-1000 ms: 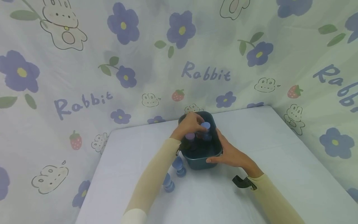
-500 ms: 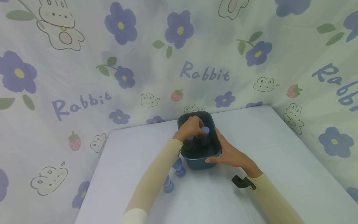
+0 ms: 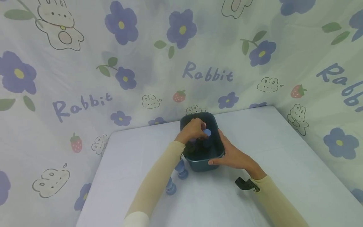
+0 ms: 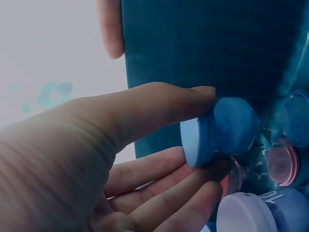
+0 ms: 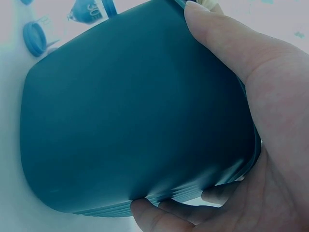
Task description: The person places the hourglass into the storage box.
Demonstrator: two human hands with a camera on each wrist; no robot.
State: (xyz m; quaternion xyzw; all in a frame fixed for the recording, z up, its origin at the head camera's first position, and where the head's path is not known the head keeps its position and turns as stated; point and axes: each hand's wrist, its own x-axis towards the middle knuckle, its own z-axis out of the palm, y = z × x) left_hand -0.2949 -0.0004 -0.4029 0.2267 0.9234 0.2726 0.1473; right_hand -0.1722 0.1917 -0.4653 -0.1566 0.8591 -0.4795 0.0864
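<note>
Left hand (image 3: 195, 128) is down in the bin (image 3: 205, 165), pinching a blue hourglass (image 4: 236, 123) by its cap, thumb on 1 side, fingers on the other. Right hand (image 3: 235, 156) grips the bin at the near right corner, thumb at the rim, fingers along the side. Bin sits toward the back of the white table (image 3: 136, 151), near the printed sheet (image 3: 208, 75). 2 more hourglasses stand outside, just left of the bin: the farther one (image 3: 181, 173) and the nearer one (image 3: 170, 189), both partly behind the left sleeve (image 3: 154, 173).

Head view: left hand blocks most of the bin's contents. Left wrist view opens that up: lilac cap (image 4: 244, 212), pink cap (image 4: 282, 165) and another blue piece (image 4: 297, 118) crowd the held hourglass. Right wrist view gets the bin's outer wall, plus lettering on the outside pair.
</note>
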